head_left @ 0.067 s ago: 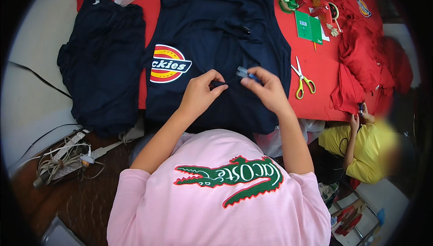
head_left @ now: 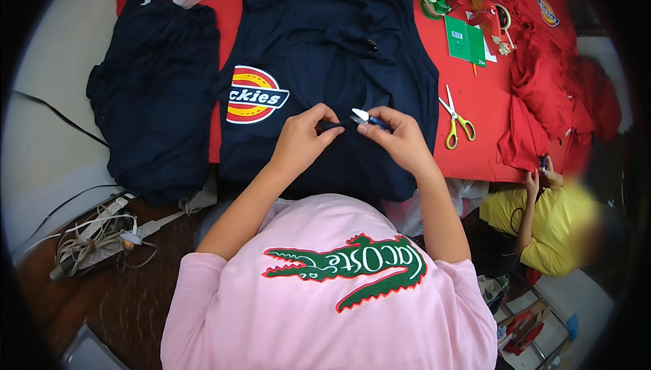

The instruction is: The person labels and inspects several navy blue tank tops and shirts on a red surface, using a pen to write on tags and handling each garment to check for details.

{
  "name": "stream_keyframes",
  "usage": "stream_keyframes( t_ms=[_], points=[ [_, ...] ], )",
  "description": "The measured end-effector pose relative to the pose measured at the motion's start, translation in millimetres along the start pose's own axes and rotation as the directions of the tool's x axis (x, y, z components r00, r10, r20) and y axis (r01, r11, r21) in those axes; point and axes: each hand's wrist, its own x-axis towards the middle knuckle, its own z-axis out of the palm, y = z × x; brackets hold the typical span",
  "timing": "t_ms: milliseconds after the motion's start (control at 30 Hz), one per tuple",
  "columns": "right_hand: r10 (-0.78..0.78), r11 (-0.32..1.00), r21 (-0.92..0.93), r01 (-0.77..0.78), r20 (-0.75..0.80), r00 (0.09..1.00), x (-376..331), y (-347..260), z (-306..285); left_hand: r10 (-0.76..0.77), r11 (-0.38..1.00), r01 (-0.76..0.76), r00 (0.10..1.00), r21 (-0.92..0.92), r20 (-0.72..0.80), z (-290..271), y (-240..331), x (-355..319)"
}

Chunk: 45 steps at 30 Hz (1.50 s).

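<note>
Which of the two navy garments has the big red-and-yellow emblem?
The middle garment, spread beneath the left hand; its emblem faces up. The bundled garment farther left shows none.

Between bare left hand [head_left: 302, 132] and bare right hand [head_left: 400, 136], narrow gap, partly taken by small silver-bladed, blue-handled snips [head_left: 359, 114]; above both hands, spread navy-blue fabric garment [head_left: 319, 37] gives low, passable surface, some folds at upper right; rightward, yellow-handled metal scissors [head_left: 455, 118] in way, blades parted, lying on red table cloth [head_left: 488, 105]; beyond, green rectangular notebook [head_left: 464, 39] and red tape dispenser [head_left: 483, 17] obstruct; heaped red fabric garments [head_left: 542, 85] bar far right; cloth strip between scissors and heap leaves passage.
</note>
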Motion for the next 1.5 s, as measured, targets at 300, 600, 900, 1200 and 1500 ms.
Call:
stream_keyframes(
  t_ms=[300, 600, 900, 1200, 1500],
  points=[
    [0.007, 0.998, -0.065, -0.008, -0.018, 1.000, 4.3, 11.8, 10.5, 0.146, 0.970, -0.137, 0.989, 0.199, -0.029, 2.1, -1.6, -1.4],
    [0.024, 0.996, -0.089, -0.026, -0.029, 0.999, 4.3, 6.3, 12.9, 0.118, 0.979, -0.112, 0.993, 0.170, -0.027, 1.8, -1.8, -1.8],
    [0.013, 0.998, -0.063, -0.016, -0.034, 0.999, 4.8, 5.5, 18.2, 0.142, 0.979, -0.137, 0.990, 0.152, -0.022, 0.8, -6.4, 0.8],
    [-0.112, 0.990, 0.062, 0.124, -0.165, 0.980, 11.7, 25.0, 5.7, 0.130, 0.982, -0.127, 0.991, 0.139, -0.017, -1.5, -4.4, 2.0],
    [-0.007, 0.996, 0.088, 0.008, -0.010, 1.000, 8.7, 17.2, 16.1, 0.139, 0.982, -0.137, 0.990, 0.127, -0.008, -0.6, -4.8, 5.3]
  ],
)
